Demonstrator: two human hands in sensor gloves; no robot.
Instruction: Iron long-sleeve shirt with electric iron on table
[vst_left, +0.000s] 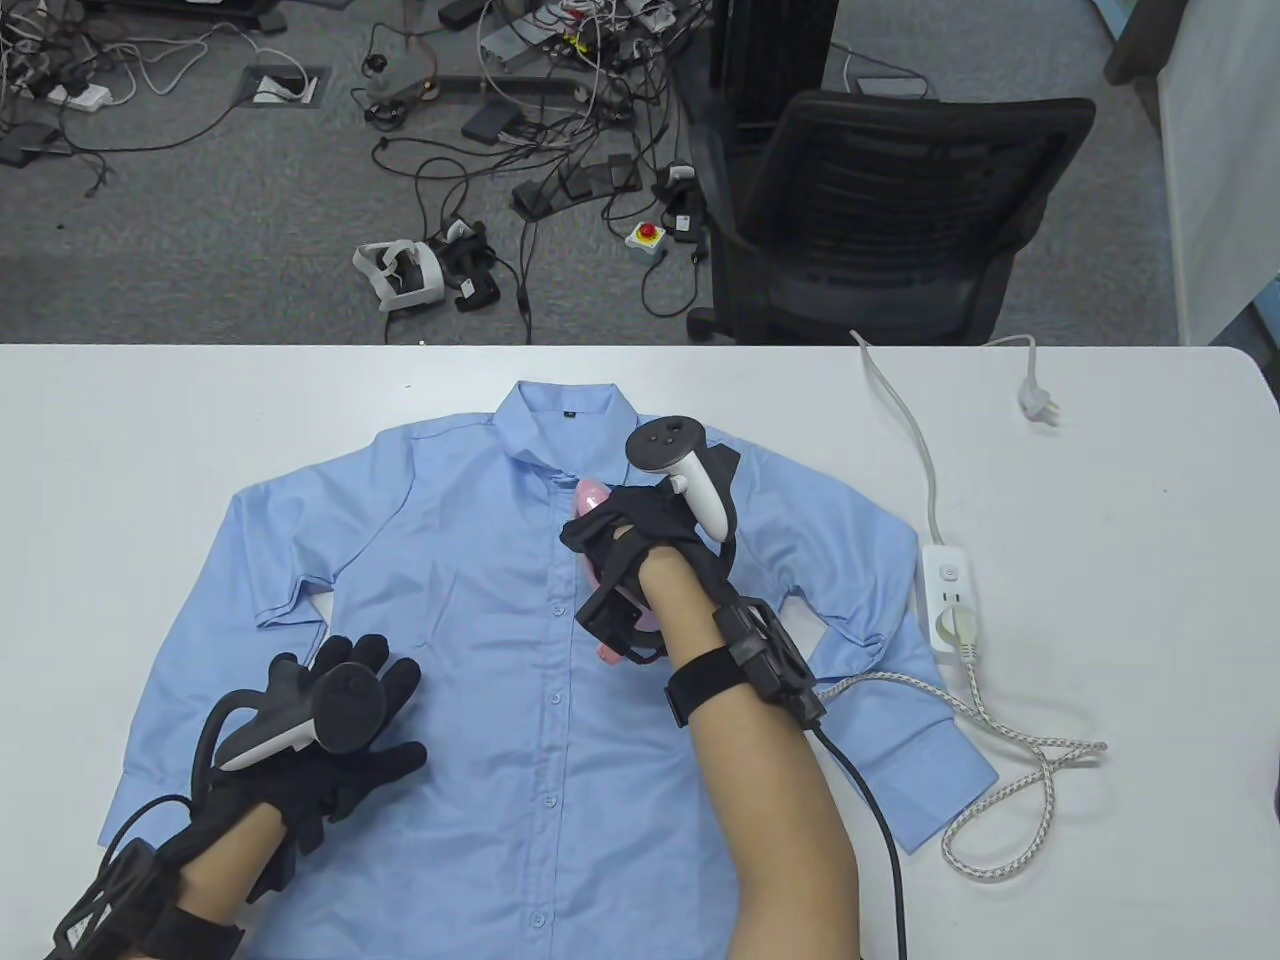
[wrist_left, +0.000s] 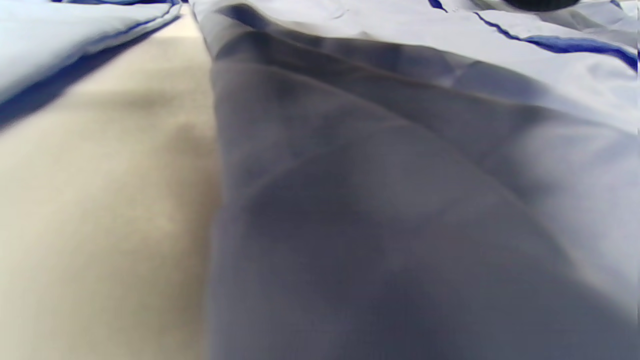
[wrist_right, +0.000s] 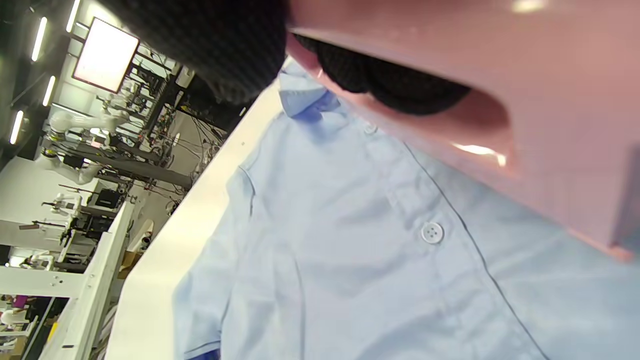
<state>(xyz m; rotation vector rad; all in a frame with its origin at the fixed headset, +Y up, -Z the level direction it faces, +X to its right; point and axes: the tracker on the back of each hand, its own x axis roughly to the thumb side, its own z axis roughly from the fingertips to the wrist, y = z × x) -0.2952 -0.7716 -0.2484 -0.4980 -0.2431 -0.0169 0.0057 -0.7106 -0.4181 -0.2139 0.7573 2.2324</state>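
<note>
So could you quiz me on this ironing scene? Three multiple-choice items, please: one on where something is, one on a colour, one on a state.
1. Where does the left hand rest?
A. on the shirt's front
B. on the power strip
C. on the bare table

2. What colour is the iron?
A. green
B. pink
C. black

3. What is the state of the shirt?
A. rolled into a ball
B. hanging on the chair
C. spread flat, buttoned up

Answers:
1. A: the table view shows the hand lying flat, fingers spread, on the blue cloth.
2. B: pink plastic shows beside the right hand that grips it, and fills the right wrist view.
3. C: it lies front up on the table, with a row of closed buttons down the middle.
</note>
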